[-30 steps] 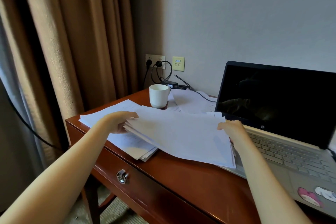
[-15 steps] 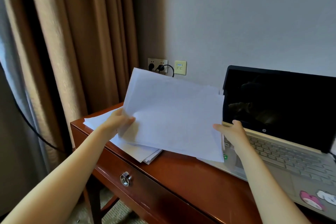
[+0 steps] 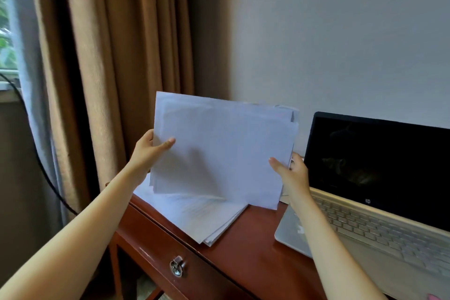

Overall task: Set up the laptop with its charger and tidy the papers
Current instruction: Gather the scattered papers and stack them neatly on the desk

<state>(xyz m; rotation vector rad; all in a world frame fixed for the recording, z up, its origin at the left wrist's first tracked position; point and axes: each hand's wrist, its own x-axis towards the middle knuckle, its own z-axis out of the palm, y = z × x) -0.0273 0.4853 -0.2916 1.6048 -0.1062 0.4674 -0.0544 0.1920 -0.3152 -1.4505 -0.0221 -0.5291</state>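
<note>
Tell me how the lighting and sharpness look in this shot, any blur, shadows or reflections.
Head view: daylight comes from the window at far left, and the room is otherwise dim. Head view: a soft shadow falls across the held papers beside the left hand. Head view: print on the lower stack is smeared by blur. Head view: the laptop screen is dark, with a faint reflection.

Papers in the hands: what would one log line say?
left hand: holds paper sheaf | right hand: holds paper sheaf | paper sheaf: upright | paper pile: on desk | laptop: open, dark
</note>
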